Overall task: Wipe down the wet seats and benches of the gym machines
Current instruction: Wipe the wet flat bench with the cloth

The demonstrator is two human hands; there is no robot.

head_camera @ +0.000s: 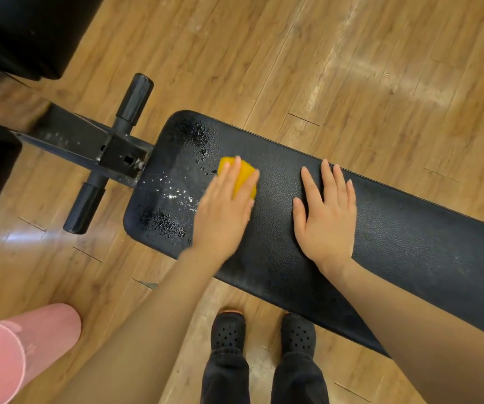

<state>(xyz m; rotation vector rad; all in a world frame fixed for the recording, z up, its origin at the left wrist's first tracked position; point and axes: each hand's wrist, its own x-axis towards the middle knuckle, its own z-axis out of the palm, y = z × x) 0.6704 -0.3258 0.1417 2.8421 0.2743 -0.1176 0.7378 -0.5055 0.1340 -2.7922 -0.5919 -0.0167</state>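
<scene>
Bare forearms; dark trousers (pixel 226 377) over black perforated clogs (pixel 228 330).

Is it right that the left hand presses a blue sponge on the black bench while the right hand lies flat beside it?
Not quite: the sponge is yellow, not blue, as the head view shows. The rest holds: the left hand presses it on the black bench, and the right hand lies flat beside it.
</scene>
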